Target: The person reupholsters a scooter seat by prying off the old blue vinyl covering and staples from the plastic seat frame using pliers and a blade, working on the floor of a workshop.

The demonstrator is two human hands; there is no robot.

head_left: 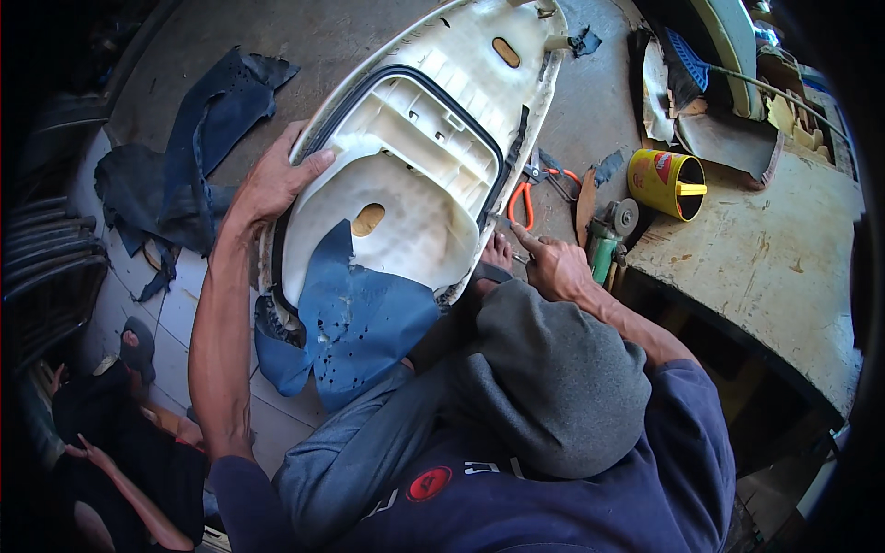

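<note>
A white plastic seat base (429,189), shaped like a motorcycle seat's underside, leans in front of me with its hollow side up. My left hand (277,180) grips its left rim, thumb on top and fingers hidden beneath. Torn blue covering material (369,323) hangs over the base's near end, dotted with small holes. Beside the right rim, my right hand (558,267) is closed with its index finger stretched toward the edge. A thin metal piece shows near those fingers, too small to name. Orange-handled pliers (519,205) lie just beyond that hand.
Right of my hand are an angle grinder (604,240), a yellow can (659,184) on its side and a worn tabletop (765,267). Dark blue scraps (212,129) lie left. A blue fly swatter (687,60) stands far right. Another person (129,461) is at lower left.
</note>
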